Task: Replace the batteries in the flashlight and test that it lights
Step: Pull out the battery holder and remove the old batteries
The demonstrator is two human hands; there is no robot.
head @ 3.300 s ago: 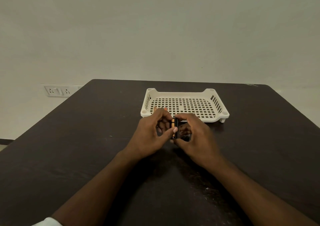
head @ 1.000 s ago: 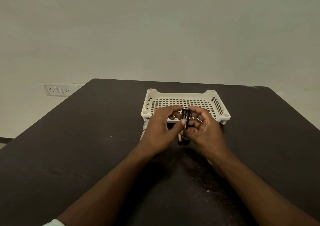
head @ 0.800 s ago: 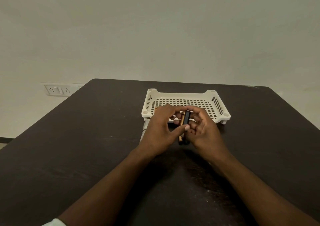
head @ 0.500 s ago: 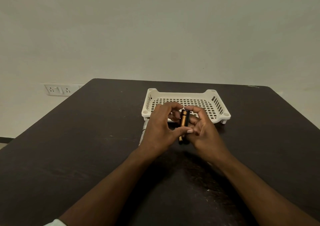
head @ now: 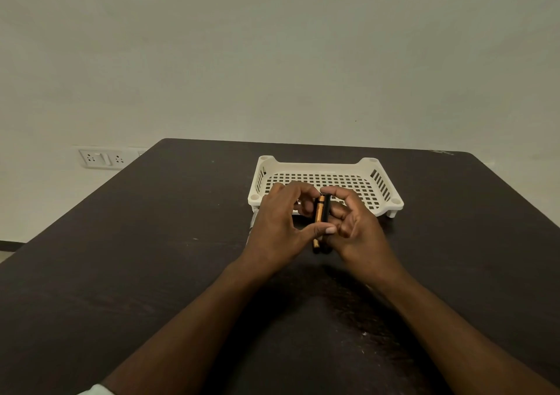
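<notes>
Just in front of the white tray, both hands meet above the dark table. Between them stands a black battery holder (head: 326, 209), upright, with a copper and black battery (head: 318, 210) lying against its left side. My left hand (head: 277, 226) pinches the battery, thumb under its lower end and fingers curled over the top. My right hand (head: 359, 229) grips the holder from the right, index finger over its top. Two loose batteries (head: 317, 245) lie on the table below the hands. A silver flashlight body (head: 253, 223) peeks out behind my left hand, mostly hidden.
A white perforated plastic tray (head: 382, 182) sits on the dark table (head: 151, 258) right behind the hands; its contents are hidden by my fingers. A wall socket plate (head: 103, 158) is on the wall at the left, beyond the table edge.
The copper battery now shows along the holder's left side, where a second ago only the black holder showed. My left thumb has slid under its lower end. Both hands stay in place.
</notes>
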